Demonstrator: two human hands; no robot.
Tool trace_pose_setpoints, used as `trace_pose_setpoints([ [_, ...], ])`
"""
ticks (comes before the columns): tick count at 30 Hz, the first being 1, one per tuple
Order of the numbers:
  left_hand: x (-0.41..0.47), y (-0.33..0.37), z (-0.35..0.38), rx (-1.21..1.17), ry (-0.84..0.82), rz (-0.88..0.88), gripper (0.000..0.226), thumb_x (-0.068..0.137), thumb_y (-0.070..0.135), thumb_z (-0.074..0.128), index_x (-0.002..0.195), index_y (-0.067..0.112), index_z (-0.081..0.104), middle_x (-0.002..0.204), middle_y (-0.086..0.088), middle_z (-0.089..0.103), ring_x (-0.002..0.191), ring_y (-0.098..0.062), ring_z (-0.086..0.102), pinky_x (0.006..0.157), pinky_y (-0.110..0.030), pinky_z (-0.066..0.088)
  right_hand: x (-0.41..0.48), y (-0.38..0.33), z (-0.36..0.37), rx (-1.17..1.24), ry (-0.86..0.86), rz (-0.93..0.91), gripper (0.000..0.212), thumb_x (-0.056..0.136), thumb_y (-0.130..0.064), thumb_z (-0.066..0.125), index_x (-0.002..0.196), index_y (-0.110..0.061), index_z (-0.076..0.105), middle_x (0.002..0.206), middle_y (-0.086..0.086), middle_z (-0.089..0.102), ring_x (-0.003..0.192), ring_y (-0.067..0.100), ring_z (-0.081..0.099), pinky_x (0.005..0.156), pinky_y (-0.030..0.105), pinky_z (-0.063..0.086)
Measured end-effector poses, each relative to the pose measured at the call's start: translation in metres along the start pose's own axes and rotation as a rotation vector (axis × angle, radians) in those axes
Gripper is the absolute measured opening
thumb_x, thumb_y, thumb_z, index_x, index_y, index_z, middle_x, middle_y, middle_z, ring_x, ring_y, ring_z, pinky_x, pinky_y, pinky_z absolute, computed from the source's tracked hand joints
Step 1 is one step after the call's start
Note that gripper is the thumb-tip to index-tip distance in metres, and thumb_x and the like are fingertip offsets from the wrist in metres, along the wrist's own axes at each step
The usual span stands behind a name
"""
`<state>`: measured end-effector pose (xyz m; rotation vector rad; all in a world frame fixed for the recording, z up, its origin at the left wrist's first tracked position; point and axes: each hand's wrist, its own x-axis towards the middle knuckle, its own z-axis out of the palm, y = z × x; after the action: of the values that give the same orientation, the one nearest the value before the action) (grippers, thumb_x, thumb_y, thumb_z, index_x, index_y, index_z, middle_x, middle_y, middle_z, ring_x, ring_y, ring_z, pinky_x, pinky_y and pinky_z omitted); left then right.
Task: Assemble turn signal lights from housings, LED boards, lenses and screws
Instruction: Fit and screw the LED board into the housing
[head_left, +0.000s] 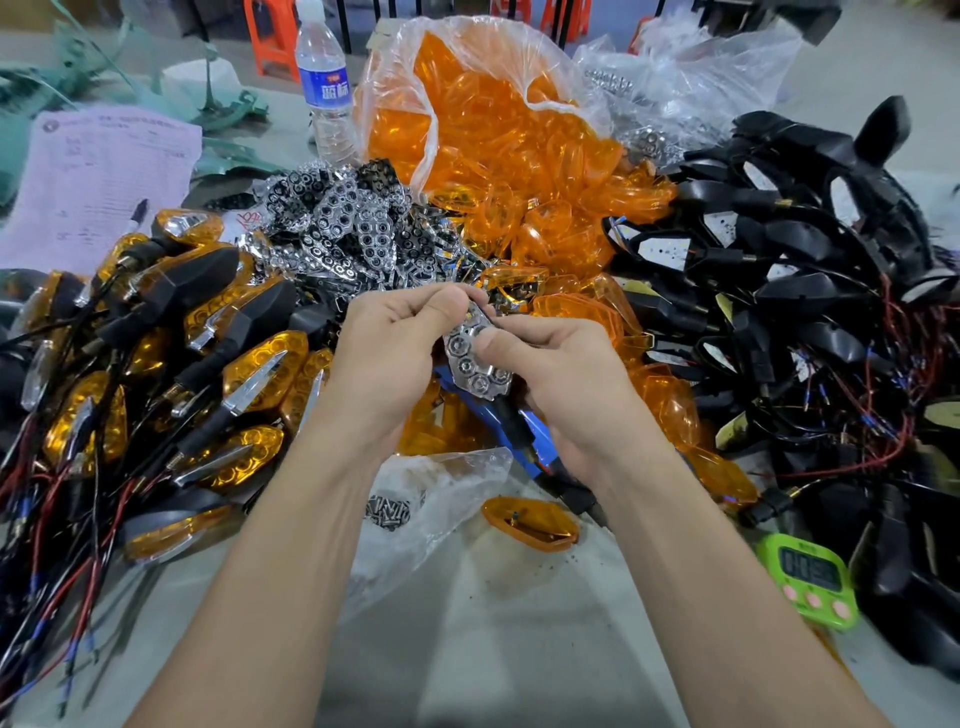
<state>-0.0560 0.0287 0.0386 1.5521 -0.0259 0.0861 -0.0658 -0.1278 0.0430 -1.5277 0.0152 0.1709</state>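
Head view: fingers of left hand (387, 343) pinch chrome reflector (470, 361); right hand (561, 382) grips it.

Water bottle (324, 88), pink form (104, 176) with pen (136, 218), green timer (810, 579), orange stools (272, 36)

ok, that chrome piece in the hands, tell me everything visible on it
The chrome reflector is a mirror-finished plate, likely plated plastic, tapering toward its upper end, its face covered in hexagonal cells with round centres. It is held face toward the camera. The left hand pinches its upper end; the thumb of the right hand presses on its middle. Its lower edge meets a black part, join unclear.
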Motion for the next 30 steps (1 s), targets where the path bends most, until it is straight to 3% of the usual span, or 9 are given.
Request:
trace_pose_setpoints([
  [4,0.001,-0.001,-0.002,-0.012,-0.033,0.002,0.030,0.105,0.009,0.056,0.097,0.023,0.082,0.102,-0.003,0.081,0.097,-0.019,0.077,0.079,-0.029,0.060,-0.006,-0.002,-0.011,0.092,-0.180,0.099,0.038,0.097,0.011,0.054,0.121,-0.012,0.073,0.113,0.016,0.077,0.100,0.028,0.071,0.099,0.056,0.055],
  [8,-0.002,-0.004,0.003,-0.045,-0.061,0.002,0.033,0.109,0.014,0.050,0.107,0.027,0.080,0.113,0.002,0.080,0.111,-0.017,0.073,0.095,-0.037,0.058,-0.008,0.001,-0.013,0.090,-0.156,0.085,0.047,0.096,0.016,0.052,0.134,-0.008,0.066,0.120,0.020,0.074,0.112,0.040,0.070,0.107,0.069,0.045],
  [12,-0.009,-0.006,0.002,-0.121,-0.047,0.000,0.040,0.105,0.005,0.054,0.124,0.034,0.075,0.127,0.007,0.075,0.123,-0.012,0.068,0.106,-0.041,0.055,-0.008,0.004,-0.014,0.182,-0.083,0.061,0.041,0.097,0.015,0.053,0.117,-0.016,0.072,0.107,0.011,0.079,0.096,0.028,0.076,0.093,0.051,0.061],
  [14,-0.012,-0.008,0.002,0.003,-0.062,0.078,0.051,0.095,-0.002,0.065,0.129,0.035,0.072,0.127,0.018,0.073,0.125,-0.002,0.065,0.106,-0.031,0.054,-0.008,0.006,-0.015,0.212,-0.065,0.058,0.042,0.096,0.016,0.053,0.114,-0.018,0.072,0.103,0.009,0.080,0.090,0.025,0.077,0.087,0.045,0.063],
  [17,-0.014,-0.011,0.002,0.182,-0.064,0.143,0.063,0.086,-0.001,0.078,0.134,0.039,0.068,0.114,0.041,0.067,0.121,0.013,0.060,0.094,-0.009,0.050,-0.008,0.009,-0.016,0.246,-0.049,0.071,0.040,0.096,0.014,0.056,0.115,-0.017,0.072,0.110,0.012,0.079,0.095,0.028,0.076,0.093,0.049,0.061],
  [20,-0.015,-0.011,0.001,0.293,-0.002,0.167,0.062,0.080,0.011,0.082,0.128,0.047,0.068,0.121,0.036,0.067,0.123,0.012,0.059,0.096,-0.020,0.056,-0.007,0.012,-0.018,0.316,-0.074,0.126,0.033,0.098,0.007,0.056,0.116,-0.015,0.073,0.113,0.013,0.078,0.097,0.025,0.075,0.091,0.045,0.062],
  [23,-0.017,-0.012,0.002,0.378,0.043,0.187,0.063,0.078,0.009,0.085,0.126,0.046,0.069,0.120,0.033,0.069,0.119,0.010,0.062,0.098,-0.030,0.060,-0.006,0.017,-0.020,0.370,-0.077,0.166,0.031,0.098,0.004,0.058,0.117,-0.013,0.075,0.113,0.013,0.078,0.095,0.024,0.076,0.087,0.043,0.062],
  [26,-0.018,-0.014,0.003,0.425,0.065,0.204,0.066,0.078,0.005,0.084,0.132,0.041,0.070,0.114,0.036,0.067,0.115,0.011,0.064,0.093,-0.026,0.061,-0.007,0.023,-0.017,0.407,-0.067,0.162,0.034,0.095,0.005,0.061,0.097,-0.019,0.085,0.109,0.012,0.079,0.092,0.021,0.077,0.090,0.044,0.063],
  [30,-0.020,-0.016,0.007,0.455,0.085,0.210,0.066,0.079,0.000,0.080,0.133,0.037,0.070,0.103,0.047,0.061,0.110,0.018,0.063,0.094,-0.017,0.057,-0.006,0.026,-0.013,0.440,-0.023,0.161,0.041,0.096,0.009,0.059,0.089,-0.022,0.086,0.103,0.009,0.080,0.088,0.020,0.077,0.078,0.035,0.064],
])
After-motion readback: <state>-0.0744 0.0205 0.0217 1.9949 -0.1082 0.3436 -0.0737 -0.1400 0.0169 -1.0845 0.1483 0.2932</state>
